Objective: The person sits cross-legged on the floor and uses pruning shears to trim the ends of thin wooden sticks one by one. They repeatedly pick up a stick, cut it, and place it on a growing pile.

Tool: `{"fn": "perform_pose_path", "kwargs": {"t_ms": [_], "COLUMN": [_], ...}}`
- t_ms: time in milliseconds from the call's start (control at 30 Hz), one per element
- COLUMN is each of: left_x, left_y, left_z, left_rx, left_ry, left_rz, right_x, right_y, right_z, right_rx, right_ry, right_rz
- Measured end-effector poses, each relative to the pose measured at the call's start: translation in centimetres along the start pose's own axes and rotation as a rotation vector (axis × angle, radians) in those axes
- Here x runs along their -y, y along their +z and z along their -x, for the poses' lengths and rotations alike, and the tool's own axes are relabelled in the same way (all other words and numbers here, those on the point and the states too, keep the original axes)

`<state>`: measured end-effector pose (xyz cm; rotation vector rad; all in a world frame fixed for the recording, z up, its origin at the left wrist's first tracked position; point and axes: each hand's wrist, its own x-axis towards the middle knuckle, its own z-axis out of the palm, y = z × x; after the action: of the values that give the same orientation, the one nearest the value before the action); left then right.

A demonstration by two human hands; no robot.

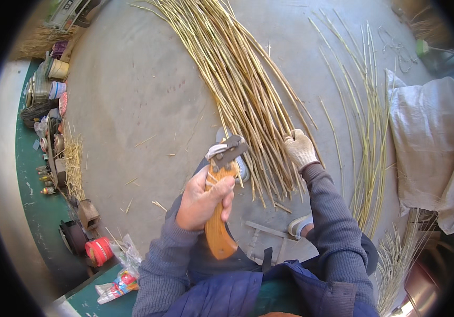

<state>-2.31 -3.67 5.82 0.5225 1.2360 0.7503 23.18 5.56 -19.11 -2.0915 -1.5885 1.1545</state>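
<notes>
My left hand (204,198), bare, is closed round a curved wooden-handled tool (219,232). At the tool's top sits a dark flat metal head (229,152), with white wrapping beside it. Pale thin strips show next to the handle. A long bundle of tan and green-yellow stalks (237,84) lies on the floor in front of me, spreading from the far side toward my feet. My right hand (299,148), in a cream knit glove, is at the bundle's right edge with its fingers curled on a stalk; the fingertips are partly hidden.
Looser green stalks (367,132) lie on the right, beside a large whitish woven sack (427,148). A green bench (31,185) with tins, tools and a red spool (99,251) runs along the left. A small wooden stool (267,235) stands between my legs.
</notes>
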Motion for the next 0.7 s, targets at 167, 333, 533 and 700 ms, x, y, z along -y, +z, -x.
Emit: {"fn": "perform_pose_path", "kwargs": {"t_ms": [167, 333, 533, 700], "left_x": [0.6, 1.0, 2.2, 5.4], "left_y": [-0.4, -0.9, -0.9, 2.1], "left_z": [-0.5, -1.6, -3.0, 3.6], "left_rx": [0.002, -0.028, -0.002, 0.205], "left_ry": [0.137, 0.193, 0.277, 0.369], "left_rz": [0.031, 0.004, -0.102, -0.288], "right_x": [4.8, 10.1, 11.8, 16.5], "right_y": [-5.5, -12.7, -16.4, -20.4], "right_z": [7.3, 16.9, 23.4, 26.1], "right_rx": [0.227, 0.279, 0.192, 0.103], "right_ry": [0.038, -0.045, -0.314, -0.443], "right_rz": [-0.51, -0.475, -0.603, -0.702]}}
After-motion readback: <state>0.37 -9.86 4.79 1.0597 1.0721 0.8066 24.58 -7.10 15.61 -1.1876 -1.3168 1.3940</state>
